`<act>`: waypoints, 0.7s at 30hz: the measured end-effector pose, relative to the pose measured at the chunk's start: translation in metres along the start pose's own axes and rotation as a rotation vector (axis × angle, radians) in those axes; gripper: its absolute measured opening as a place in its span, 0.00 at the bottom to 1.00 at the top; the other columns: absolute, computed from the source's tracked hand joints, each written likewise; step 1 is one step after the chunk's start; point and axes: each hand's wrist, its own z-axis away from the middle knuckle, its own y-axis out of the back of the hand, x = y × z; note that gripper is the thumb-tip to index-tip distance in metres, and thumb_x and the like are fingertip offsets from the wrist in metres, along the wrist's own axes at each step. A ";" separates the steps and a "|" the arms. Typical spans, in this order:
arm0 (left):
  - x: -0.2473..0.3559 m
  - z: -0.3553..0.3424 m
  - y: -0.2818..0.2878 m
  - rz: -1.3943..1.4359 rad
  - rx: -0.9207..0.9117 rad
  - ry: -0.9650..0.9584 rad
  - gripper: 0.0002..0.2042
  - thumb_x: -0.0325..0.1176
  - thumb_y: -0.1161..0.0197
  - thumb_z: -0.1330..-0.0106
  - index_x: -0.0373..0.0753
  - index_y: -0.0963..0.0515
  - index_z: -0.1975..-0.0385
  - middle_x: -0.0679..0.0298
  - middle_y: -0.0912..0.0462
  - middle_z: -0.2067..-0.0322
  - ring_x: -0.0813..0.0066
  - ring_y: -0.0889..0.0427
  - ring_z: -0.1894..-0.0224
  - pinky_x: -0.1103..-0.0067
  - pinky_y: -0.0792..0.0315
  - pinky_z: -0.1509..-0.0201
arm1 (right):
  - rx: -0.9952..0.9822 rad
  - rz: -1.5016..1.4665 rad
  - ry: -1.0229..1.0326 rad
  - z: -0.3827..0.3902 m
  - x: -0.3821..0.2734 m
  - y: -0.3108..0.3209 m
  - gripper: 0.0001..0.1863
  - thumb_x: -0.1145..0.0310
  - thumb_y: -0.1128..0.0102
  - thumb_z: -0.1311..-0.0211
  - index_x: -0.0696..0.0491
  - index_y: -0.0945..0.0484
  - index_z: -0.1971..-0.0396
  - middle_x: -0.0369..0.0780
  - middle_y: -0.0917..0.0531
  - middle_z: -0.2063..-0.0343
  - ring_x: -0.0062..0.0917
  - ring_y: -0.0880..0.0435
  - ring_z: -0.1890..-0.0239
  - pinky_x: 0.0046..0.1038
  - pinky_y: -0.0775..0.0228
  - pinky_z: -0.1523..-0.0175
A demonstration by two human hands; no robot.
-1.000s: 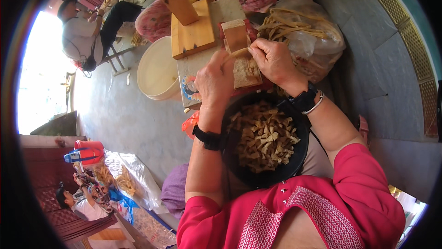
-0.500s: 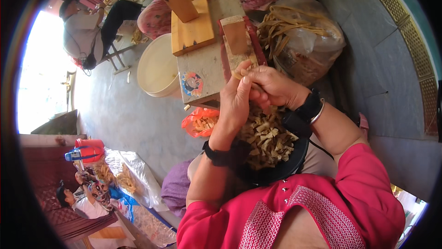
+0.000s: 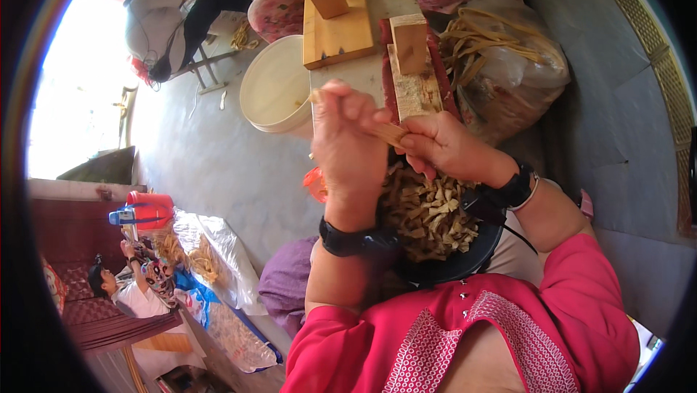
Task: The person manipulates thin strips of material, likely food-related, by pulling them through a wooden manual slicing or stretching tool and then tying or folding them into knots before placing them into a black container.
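Observation:
A tan, fibrous dried strip stretches between my hands above the lap. My right hand pinches its right part between thumb and fingers. My left hand, somewhat blurred, is closed around the other part, and a pale end sticks out past its fingers at the left. Below them a dark bowl in my lap holds a heap of short cut tan pieces. Just beyond my hands a rough wooden block with an upright piece rests on a red cloth.
Left of the block, a second wooden stand sits on a pale box, beside a cream bucket. A clear bag of long strips stands at the right. Partly hidden is an orange-red bag. Other people sit across and at the left.
My hands have moved apart, the left one turning and lifting leftward, so the strip shows between them. The whole view has shifted, with the surroundings appearing farther right.

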 end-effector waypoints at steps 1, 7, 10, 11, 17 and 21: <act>0.009 -0.001 0.004 -0.003 0.002 -0.006 0.12 0.42 0.56 0.29 0.41 0.32 0.68 0.72 0.40 0.79 0.82 0.42 0.80 0.85 0.40 0.77 | 0.013 0.135 0.019 0.001 -0.001 -0.002 0.13 0.63 0.55 0.34 0.58 0.27 0.70 0.35 0.27 0.85 0.14 0.30 0.87 0.17 0.38 0.81; 0.003 0.003 0.017 -0.967 -0.047 -0.992 0.07 0.28 0.54 0.34 0.36 0.29 0.72 0.66 0.28 0.77 0.80 0.34 0.79 0.83 0.35 0.76 | -0.287 -0.870 -0.159 0.007 -0.002 0.001 0.10 0.66 0.49 0.36 0.58 0.27 0.64 0.34 0.28 0.84 0.11 0.33 0.86 0.15 0.42 0.81; -0.002 0.008 0.024 -1.223 -0.301 -0.999 0.10 0.28 0.50 0.37 0.28 0.25 0.63 0.52 0.22 0.64 0.64 0.21 0.65 0.75 0.27 0.60 | -0.265 -1.093 -0.006 0.013 0.002 -0.013 0.14 0.68 0.49 0.39 0.57 0.31 0.54 0.35 0.25 0.76 0.16 0.27 0.81 0.20 0.36 0.78; -0.003 0.008 0.024 -1.321 -0.468 -0.933 0.13 0.29 0.48 0.38 0.27 0.25 0.59 0.48 0.22 0.60 0.58 0.20 0.59 0.72 0.27 0.54 | -0.263 -1.089 -0.002 0.010 0.000 -0.015 0.14 0.68 0.49 0.39 0.57 0.31 0.54 0.35 0.25 0.76 0.16 0.27 0.81 0.20 0.36 0.78; -0.042 0.029 0.016 -1.271 -0.285 -0.459 0.14 0.31 0.47 0.37 0.29 0.25 0.55 0.44 0.27 0.51 0.54 0.29 0.45 0.72 0.37 0.42 | 0.400 0.411 0.198 0.018 0.000 -0.009 0.13 0.69 0.46 0.42 0.59 0.29 0.58 0.31 0.24 0.76 0.20 0.24 0.70 0.24 0.32 0.64; -0.032 0.010 0.027 -1.003 -0.220 0.039 0.18 0.25 0.48 0.47 0.27 0.26 0.55 0.48 0.29 0.47 0.62 0.29 0.46 0.77 0.37 0.43 | 0.451 0.367 0.257 0.013 0.005 0.001 0.10 0.68 0.48 0.40 0.59 0.27 0.65 0.32 0.24 0.79 0.20 0.24 0.72 0.25 0.33 0.65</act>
